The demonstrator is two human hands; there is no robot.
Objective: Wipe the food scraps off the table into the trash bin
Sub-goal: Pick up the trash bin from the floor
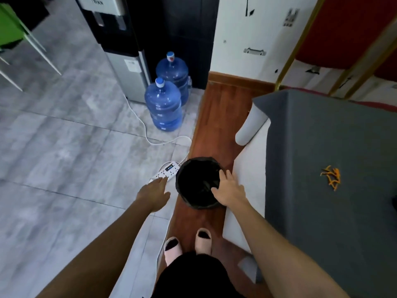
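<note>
The right hand (229, 190) reaches down over the near right rim of the trash bin (198, 182), fingers spread wide and empty, the fingertips lying over the edge of the black liner; whether they press on it cannot be told. The left hand (153, 195) is stretched out flat beside the bin's left side, fingers extended and holding nothing, its tips above the white power strip (164, 174) on the floor.

The bin is a round one lined with a black bag, standing on a strip of reddish wooden floor (217, 117), just beside the white side of the bench (322, 136). The bench has a grey top, and on it, well apart from both hands, lies a small heap of orange food scraps (330, 176).

Two blue water jugs (164, 104) stand on the grey tiled floor beyond the bin, next to a water dispenser (120, 39). A white cable runs from the power strip toward the dispenser. The person's feet in pink slippers (187, 243) stand on the wooden floor near the bin.
</note>
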